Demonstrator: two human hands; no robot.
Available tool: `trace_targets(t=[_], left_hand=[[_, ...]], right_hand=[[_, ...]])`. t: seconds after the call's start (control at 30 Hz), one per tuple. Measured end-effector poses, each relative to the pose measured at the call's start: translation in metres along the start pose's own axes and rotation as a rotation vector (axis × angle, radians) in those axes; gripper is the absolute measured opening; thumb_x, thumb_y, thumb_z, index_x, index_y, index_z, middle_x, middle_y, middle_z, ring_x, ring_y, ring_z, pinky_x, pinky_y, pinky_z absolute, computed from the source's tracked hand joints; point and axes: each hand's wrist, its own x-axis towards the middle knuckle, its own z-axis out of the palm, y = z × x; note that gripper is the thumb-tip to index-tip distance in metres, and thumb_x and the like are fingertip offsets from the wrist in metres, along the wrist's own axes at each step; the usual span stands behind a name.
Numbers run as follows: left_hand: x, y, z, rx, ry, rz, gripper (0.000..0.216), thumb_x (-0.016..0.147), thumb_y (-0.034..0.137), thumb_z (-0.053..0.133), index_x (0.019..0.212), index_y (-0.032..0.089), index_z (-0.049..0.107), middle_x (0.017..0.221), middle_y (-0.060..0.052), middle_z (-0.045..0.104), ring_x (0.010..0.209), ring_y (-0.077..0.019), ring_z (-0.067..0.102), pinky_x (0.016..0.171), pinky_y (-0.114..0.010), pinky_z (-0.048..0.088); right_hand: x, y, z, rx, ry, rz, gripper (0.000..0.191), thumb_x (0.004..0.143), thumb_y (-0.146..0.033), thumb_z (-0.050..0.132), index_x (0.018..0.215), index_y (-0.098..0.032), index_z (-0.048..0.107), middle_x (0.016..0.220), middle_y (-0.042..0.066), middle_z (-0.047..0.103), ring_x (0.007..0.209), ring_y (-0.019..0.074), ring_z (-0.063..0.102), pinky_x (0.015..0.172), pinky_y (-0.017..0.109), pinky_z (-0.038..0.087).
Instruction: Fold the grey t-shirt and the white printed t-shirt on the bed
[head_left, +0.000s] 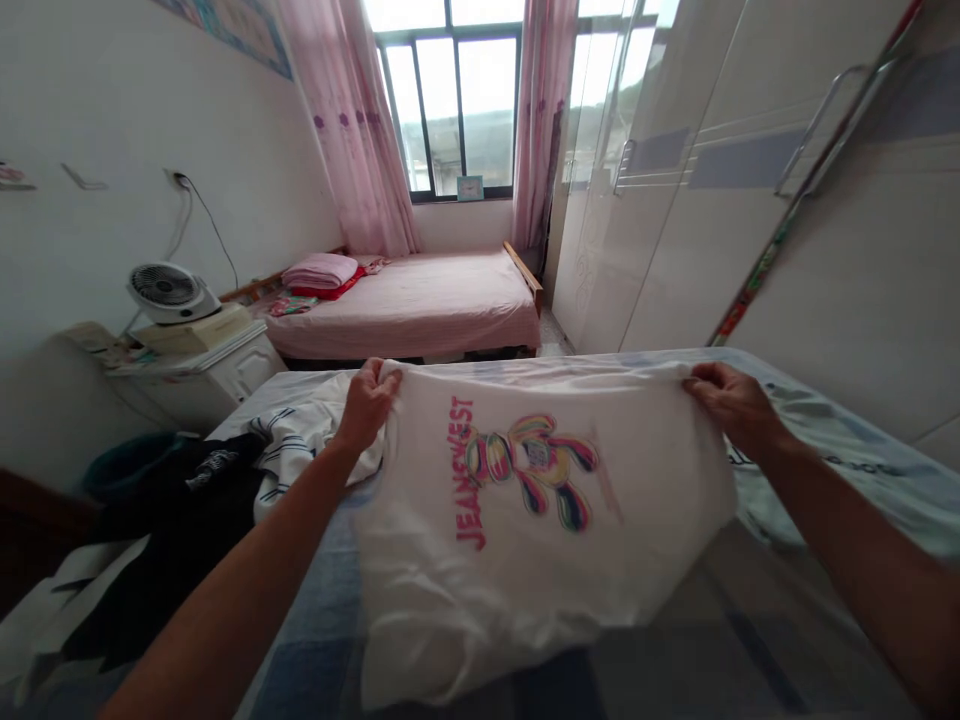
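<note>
A white T-shirt (420, 590) with pink lettering and a colourful bear print turned sideways is stretched between my two hands above the bed. My left hand (369, 400) pinches its far left corner, fingers closed on the cloth. At the far right corner, my right hand (727, 400) grips the fabric the same way. The shirt's near edge hangs loose and wrinkled. Left of it lie a white garment with dark stripes (289, 440) and a black garment (180, 540). A pale green garment (787, 490) is partly hidden behind my right forearm.
Blue checked bedding (315, 620) covers the bed before me. Beyond stands a second bed (450, 300) with folded pink bedding (321, 270). A fan (171, 290) sits on a white cabinet (247, 370) at left. A tall white wardrobe (675, 220) lines the right side.
</note>
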Motion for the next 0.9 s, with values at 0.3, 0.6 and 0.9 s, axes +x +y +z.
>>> trace_targets(t=[0.3, 0.6, 0.9], left_hand=[[-0.038, -0.007, -0.013, 0.296, -0.301, 0.302, 0.024, 0.08, 0.034, 0.055, 0.098, 0.018, 0.061, 0.114, -0.011, 0.059, 0.117, -0.0246, 0.05, 0.103, -0.036, 0.036], [-0.175, 0.018, -0.034, 0.621, -0.839, 0.561, 0.042, 0.073, 0.024, 0.066, 0.113, 0.028, 0.057, 0.127, -0.006, 0.053, 0.119, -0.0274, 0.048, 0.101, -0.046, 0.035], [-0.114, 0.004, -0.023, 0.443, -0.359, 0.236, 0.024, 0.088, 0.032, 0.04, 0.09, 0.019, 0.061, 0.077, -0.002, 0.065, 0.073, -0.0182, 0.062, 0.067, -0.026, 0.044]], right_hand=[[-0.012, 0.021, 0.048, -0.377, -0.156, -0.01, 0.051, 0.08, -0.044, 0.046, 0.115, -0.008, 0.058, 0.118, 0.02, 0.06, 0.102, 0.028, 0.06, 0.092, 0.039, 0.043], [-0.094, 0.049, 0.015, -0.455, -0.377, -0.404, 0.069, 0.076, -0.055, 0.052, 0.135, -0.019, 0.045, 0.141, 0.011, 0.045, 0.129, 0.0272, 0.042, 0.107, 0.04, 0.035], [-0.077, 0.045, 0.033, -0.435, -0.275, -0.562, 0.027, 0.079, -0.026, 0.043, 0.093, -0.022, 0.066, 0.112, 0.007, 0.066, 0.106, 0.0236, 0.06, 0.093, 0.039, 0.047]])
